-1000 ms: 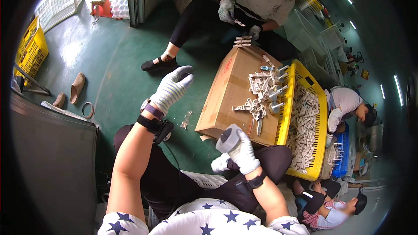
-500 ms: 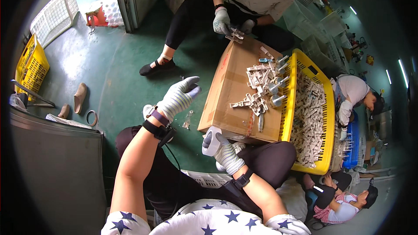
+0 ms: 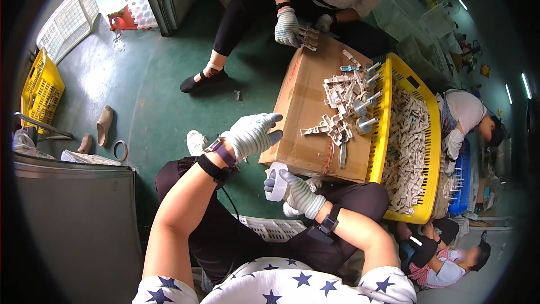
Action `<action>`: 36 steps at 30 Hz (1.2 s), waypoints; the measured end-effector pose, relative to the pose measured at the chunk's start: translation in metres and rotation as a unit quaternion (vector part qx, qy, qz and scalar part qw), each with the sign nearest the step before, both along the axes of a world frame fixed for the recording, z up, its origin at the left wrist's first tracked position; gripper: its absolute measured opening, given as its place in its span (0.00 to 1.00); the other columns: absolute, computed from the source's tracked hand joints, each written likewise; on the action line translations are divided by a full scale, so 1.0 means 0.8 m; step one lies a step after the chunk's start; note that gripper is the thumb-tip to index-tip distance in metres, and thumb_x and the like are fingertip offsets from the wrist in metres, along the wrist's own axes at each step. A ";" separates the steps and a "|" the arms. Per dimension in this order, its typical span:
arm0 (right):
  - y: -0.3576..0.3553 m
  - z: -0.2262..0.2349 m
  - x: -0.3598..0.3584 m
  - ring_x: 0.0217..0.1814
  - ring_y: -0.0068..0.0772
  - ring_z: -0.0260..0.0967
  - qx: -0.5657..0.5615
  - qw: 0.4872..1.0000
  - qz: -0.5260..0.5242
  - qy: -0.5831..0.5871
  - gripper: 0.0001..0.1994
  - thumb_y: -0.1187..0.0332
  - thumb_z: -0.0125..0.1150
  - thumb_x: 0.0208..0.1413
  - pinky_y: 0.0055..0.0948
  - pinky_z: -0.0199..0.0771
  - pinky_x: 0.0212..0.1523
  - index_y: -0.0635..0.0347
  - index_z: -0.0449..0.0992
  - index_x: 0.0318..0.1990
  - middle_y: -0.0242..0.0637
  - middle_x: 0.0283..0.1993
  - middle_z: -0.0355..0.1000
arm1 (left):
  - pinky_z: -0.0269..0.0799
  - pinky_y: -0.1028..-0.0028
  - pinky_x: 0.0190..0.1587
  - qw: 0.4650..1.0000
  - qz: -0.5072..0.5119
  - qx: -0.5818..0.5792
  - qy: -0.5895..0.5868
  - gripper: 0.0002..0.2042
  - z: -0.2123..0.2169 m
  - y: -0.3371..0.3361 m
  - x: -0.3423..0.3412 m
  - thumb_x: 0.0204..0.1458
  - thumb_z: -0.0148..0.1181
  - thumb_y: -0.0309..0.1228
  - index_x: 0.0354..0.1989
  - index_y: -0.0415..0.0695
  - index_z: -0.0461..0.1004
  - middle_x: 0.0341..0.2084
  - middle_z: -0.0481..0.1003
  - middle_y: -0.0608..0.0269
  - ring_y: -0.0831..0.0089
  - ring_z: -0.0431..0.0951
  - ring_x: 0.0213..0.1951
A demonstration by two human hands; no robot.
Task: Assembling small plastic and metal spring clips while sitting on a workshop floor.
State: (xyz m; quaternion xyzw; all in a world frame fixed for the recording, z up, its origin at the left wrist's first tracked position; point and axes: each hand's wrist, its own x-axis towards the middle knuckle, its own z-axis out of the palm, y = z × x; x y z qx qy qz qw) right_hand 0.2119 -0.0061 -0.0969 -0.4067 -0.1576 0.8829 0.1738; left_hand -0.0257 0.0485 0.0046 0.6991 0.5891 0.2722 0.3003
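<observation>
A whitish roll of tape (image 3: 277, 181) is in my gloved right hand (image 3: 298, 191), with fingers through its ring, just in front of the near left corner of a cardboard box (image 3: 301, 101). My gloved left hand (image 3: 252, 137) holds nothing; its thumb and fingers are apart, with the fingertips near the box's left side. Several pale plastic clip-like parts (image 3: 343, 93) lie in small piles on the box top. Beside them stand several round metal pieces with upright pins (image 3: 367, 125).
Against the box's right side, a yellow basket (image 3: 433, 152) holds many similar pale parts. Across the box, a co-worker's gloved hand (image 3: 287, 28) grips some parts over the far corner. Brown shoes (image 3: 104, 125) and a dark ring (image 3: 120, 151) lie on the floor at left. Two other people sit at right.
My left hand has moved right toward the box, its fingers turning rightward. The tape roll stays in my right hand, now turned slightly. The co-worker's held parts have shifted a little.
</observation>
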 end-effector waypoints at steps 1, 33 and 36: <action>0.000 -0.002 0.001 0.47 0.42 0.73 -0.003 1.000 -0.002 0.001 0.20 0.54 0.54 0.62 0.43 0.76 0.50 0.64 0.67 0.50 0.47 0.46 0.73 | 0.75 0.63 0.45 1.000 -0.018 -0.017 0.013 0.22 0.000 0.002 0.004 0.53 0.58 0.37 0.56 0.43 0.70 0.39 0.78 0.51 0.53 0.79 0.42; -0.016 -0.006 -0.017 0.46 0.33 0.74 -0.010 0.998 -0.059 0.014 0.19 0.53 0.57 0.61 0.32 0.74 0.51 0.57 0.67 0.50 0.41 0.45 0.75 | 0.73 0.57 0.44 0.966 -0.141 -0.093 0.196 0.19 -0.031 0.052 0.076 0.51 0.56 0.38 0.49 0.42 0.70 0.35 0.78 0.49 0.49 0.78 0.38; -0.017 -0.009 -0.017 0.46 0.33 0.74 -0.007 0.998 -0.058 0.014 0.19 0.54 0.56 0.62 0.32 0.74 0.51 0.58 0.67 0.50 0.41 0.46 0.75 | 0.73 0.57 0.44 0.966 -0.131 -0.125 0.182 0.19 -0.020 0.055 0.074 0.51 0.55 0.38 0.50 0.42 0.70 0.36 0.78 0.48 0.49 0.78 0.39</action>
